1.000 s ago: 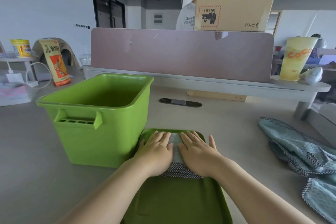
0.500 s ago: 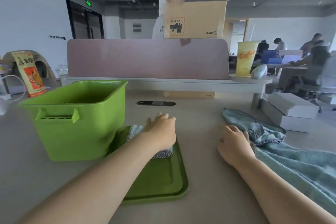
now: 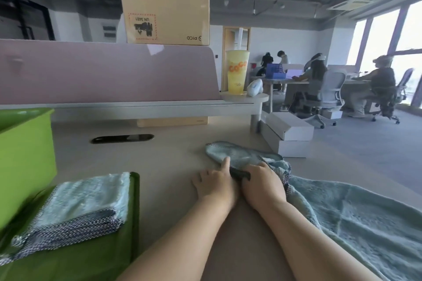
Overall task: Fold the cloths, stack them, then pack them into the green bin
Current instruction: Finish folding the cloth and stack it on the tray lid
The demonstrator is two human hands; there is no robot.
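Loose cloth (image 3: 237, 155) lies crumpled near the counter's (image 3: 171, 159) right edge. It looks soft, light and floppy, so is best lifted by the corners of its dark hem (image 3: 239, 174). Right hand (image 3: 262, 186) curls round that hem, while left hand (image 3: 214, 186) rests a forefinger on it, its grip hidden.

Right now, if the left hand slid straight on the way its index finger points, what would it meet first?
The unfolded blue cloth: the index fingertip of the left hand seems to touch its near edge, though depth is unclear.
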